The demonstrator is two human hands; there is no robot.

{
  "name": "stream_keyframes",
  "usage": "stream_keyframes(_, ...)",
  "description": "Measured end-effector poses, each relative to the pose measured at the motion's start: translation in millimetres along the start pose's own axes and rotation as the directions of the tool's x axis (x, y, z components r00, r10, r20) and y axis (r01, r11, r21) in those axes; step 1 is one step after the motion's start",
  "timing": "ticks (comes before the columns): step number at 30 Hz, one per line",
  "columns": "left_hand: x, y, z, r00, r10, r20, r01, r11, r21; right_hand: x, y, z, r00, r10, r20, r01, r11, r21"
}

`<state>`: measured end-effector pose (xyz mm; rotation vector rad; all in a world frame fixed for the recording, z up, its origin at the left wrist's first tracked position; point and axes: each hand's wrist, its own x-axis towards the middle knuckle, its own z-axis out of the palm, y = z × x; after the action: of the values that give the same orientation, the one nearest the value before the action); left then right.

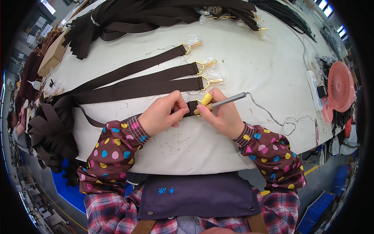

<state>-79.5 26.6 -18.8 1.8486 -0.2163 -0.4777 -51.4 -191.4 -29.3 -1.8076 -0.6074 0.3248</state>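
Note:
My left hand (161, 113) pinches the end of a dark brown strap (191, 108) fitted with gold-coloured hardware, near the middle of the white table (148, 152). My right hand (224, 119), with a yellow cover on one finger, grips a pen-like tool (231, 98) with a grey shaft and trailing cord, held at that strap end; its tip is hard to make out. Just beyond my hands lie several similar straps (156, 85) ending in gold clasps (212, 81) partly wrapped in clear plastic. Their other ends run into a heap of strapping (50, 132) at left.
A large strap bundle (136, 15) lies along the back. A cardboard box (52, 54) sits back left. At right are a white power strip (313, 89) and pink fan (339, 87). A person (21, 132) is at far left. Blue crates (319, 210) stand below the table.

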Motion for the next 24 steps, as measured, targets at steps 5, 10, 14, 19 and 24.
stream_keyframes(5, -1, 10, -1, 0.999, -0.044, 0.004, 0.044, 0.996, 0.08, 1, 1, 2, 0.995, -0.069, -0.071, 0.072, 0.997, 0.037)
stream_keyframes(10, 5, 23, -7, 0.99, 0.113, 0.081, -0.139, 0.86, 0.491, 0, 4, 0, 0.985, -0.119, -0.124, 0.128, 0.989, 0.071)
stream_keyframes(14, 16, 17, -12, 0.972, 0.183, 0.148, -0.234, 0.801, 0.551, 0, 2, 1, 0.99, -0.067, -0.12, 0.084, 0.987, 0.138)
stream_keyframes(19, 27, 23, -18, 0.968, 0.057, 0.245, -0.172, 0.862, 0.478, 1, 6, 1, 0.989, -0.078, -0.125, 0.09, 0.992, 0.091)
stream_keyframes(24, 27, 15, -16, 0.965, 0.157, 0.208, -0.239, 0.852, 0.466, -1, -1, -1, 0.998, 0.008, -0.062, -0.003, 0.996, 0.088)
